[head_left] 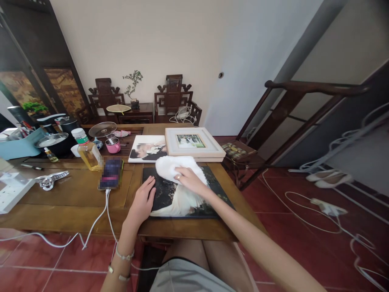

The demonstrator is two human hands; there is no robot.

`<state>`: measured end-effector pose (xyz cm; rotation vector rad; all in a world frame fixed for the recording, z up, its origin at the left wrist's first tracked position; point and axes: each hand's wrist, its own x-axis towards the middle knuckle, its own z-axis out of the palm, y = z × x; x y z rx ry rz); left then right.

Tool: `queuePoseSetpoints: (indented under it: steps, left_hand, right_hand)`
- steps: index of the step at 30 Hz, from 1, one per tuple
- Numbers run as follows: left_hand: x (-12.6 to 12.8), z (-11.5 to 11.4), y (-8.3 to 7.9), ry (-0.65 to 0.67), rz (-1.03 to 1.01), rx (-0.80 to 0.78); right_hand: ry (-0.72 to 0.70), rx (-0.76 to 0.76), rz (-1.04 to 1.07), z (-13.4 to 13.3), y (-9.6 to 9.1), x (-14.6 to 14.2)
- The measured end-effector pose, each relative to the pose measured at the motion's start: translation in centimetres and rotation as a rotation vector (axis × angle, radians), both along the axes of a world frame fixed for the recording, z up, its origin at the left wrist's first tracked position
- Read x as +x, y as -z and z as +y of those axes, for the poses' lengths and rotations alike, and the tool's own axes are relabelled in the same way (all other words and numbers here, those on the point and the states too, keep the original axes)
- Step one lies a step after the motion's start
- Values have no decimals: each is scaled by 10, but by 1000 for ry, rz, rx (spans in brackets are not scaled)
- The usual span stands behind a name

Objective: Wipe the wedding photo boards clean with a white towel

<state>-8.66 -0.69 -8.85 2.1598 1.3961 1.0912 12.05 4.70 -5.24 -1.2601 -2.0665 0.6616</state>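
A dark photo panel showing a white gown lies flat on the wooden table in front of me. My left hand rests on its left edge, fingers stretched out and holding nothing. My right hand grips a fluffy white cloth and presses it against the panel's upper part. The cloth hides the top of the picture. Just behind, touching or nearly so, are a smaller photo panel and a white-framed picture.
A phone with a white cable lies to the left, near a bottle of yellow liquid, a pink cup, a silver hair clip and a white power strip. A wooden chair stands right; cables cross the red floor.
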Motion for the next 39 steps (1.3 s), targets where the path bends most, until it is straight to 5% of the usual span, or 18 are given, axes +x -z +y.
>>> queuePoseSetpoints:
  steps: [9, 23, 27, 30, 35, 39]
  left_hand:
    - [0, 1, -2, 6, 24, -14]
    - [0, 1, 0, 8, 27, -12]
    - [0, 0, -1, 12, 33, -16]
    - [0, 0, -2, 16, 34, -26]
    - [0, 1, -3, 16, 36, -25]
    - [0, 1, -4, 11, 41, -25]
  right_hand:
    - [211, -22, -4, -15, 7, 96]
    - [48, -35, -159, -170, 19, 97]
    - [84, -120, -125, -148, 15, 103]
    - [181, -129, -62, -102, 9, 106]
    - [139, -123, -14, -26, -1, 101]
    - [150, -86, 6, -7, 1, 93]
